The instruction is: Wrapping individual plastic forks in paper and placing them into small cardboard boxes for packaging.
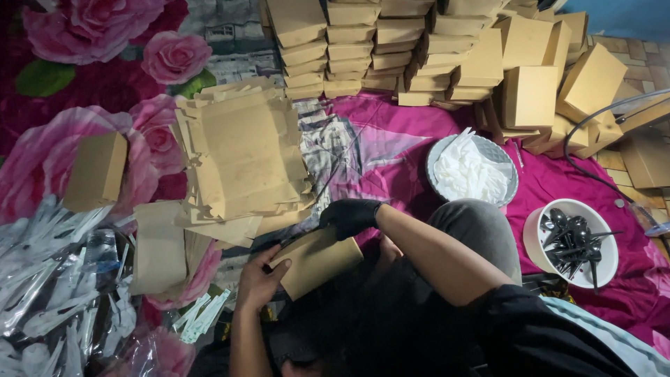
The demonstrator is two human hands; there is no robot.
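Hands work a brown kraft paper box (317,262) held low in front of the person, just below the pile of flat brown cardboard blanks (244,157). Left hand (258,279), bare, grips box's lower-left end; right hand (349,216), in black glove, pinches its top edge. Judgement: keep left grip firm w/ thumb on panel, let right press fold flat so corners square up, no crushing. White bowl of black plastic spoons (572,241) sits well apart, right.
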